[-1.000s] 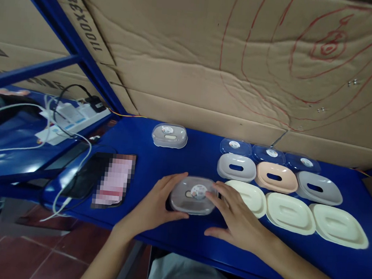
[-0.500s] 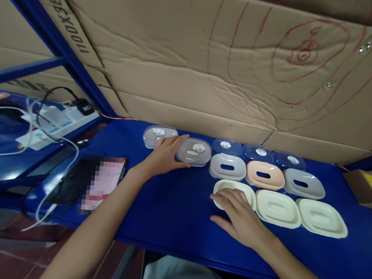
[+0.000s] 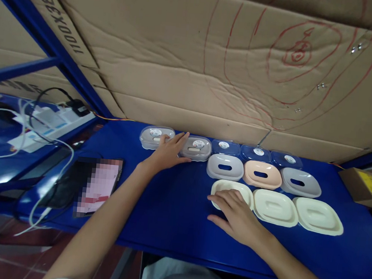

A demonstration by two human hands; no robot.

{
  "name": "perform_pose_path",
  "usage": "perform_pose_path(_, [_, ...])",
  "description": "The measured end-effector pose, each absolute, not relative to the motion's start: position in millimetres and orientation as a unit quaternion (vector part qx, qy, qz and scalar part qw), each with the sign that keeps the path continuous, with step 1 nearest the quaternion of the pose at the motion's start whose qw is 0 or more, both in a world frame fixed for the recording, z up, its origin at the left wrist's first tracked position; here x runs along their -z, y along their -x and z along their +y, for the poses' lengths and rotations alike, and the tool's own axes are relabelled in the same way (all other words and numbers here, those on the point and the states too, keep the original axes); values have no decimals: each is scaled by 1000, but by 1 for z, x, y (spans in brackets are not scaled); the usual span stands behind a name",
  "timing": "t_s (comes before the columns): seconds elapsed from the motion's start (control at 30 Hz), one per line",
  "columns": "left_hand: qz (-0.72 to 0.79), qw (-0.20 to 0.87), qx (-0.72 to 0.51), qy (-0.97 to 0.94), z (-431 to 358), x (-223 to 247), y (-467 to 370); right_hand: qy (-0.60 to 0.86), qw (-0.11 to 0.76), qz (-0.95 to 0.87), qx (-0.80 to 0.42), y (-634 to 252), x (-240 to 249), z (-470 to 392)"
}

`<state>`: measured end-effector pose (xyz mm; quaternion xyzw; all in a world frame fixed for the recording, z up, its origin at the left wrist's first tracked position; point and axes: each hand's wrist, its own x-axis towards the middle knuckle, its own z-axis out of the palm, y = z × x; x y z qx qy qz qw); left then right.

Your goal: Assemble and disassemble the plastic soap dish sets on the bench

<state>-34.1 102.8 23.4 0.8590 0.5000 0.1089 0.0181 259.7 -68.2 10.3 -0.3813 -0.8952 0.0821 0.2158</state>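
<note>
My left hand (image 3: pixel 171 151) is spread at the left end of a lidded soap box (image 3: pixel 198 150), thumb near its front edge and fingers by its back. A second lidded soap box (image 3: pixel 149 138) sits just left of that hand, partly behind its fingers. My right hand (image 3: pixel 234 212) hovers over or rests on the leftmost cream soap tray (image 3: pixel 248 197); contact is hard to tell. Its thumb is apart from the fingers. Two more cream trays (image 3: pixel 275 207) (image 3: pixel 320 216) continue the row. Behind them lie grey (image 3: pixel 214 168), peach (image 3: pixel 276 178) and grey-blue (image 3: pixel 313 187) slotted dishes.
Three clear stickered lids (image 3: pixel 216 147) (image 3: pixel 247 153) (image 3: pixel 278 159) line the back of the blue table (image 3: pixel 168 217). A cardboard wall (image 3: pixel 161 54) stands behind. Leftward are a phone (image 3: pixel 100 186), cables and a power strip (image 3: pixel 58 128). A carton (image 3: pixel 362 187) stands at right.
The lidded soap box by my left hand has shifted slightly back, and that hand's grip around it looks looser. My right hand stays in place over the cream tray. The view has shifted a little.
</note>
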Motion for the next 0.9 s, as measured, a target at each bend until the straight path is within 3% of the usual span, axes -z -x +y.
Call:
perform_pose_path(0.27, [503, -8, -114, -856, 88, -16, 27, 344, 206, -907, -127, -258, -13, -72])
perform_pose_path(0.9, [491, 0, -91, -866, 116, -22, 53, 348, 181, -916, -83, -290, -13, -61])
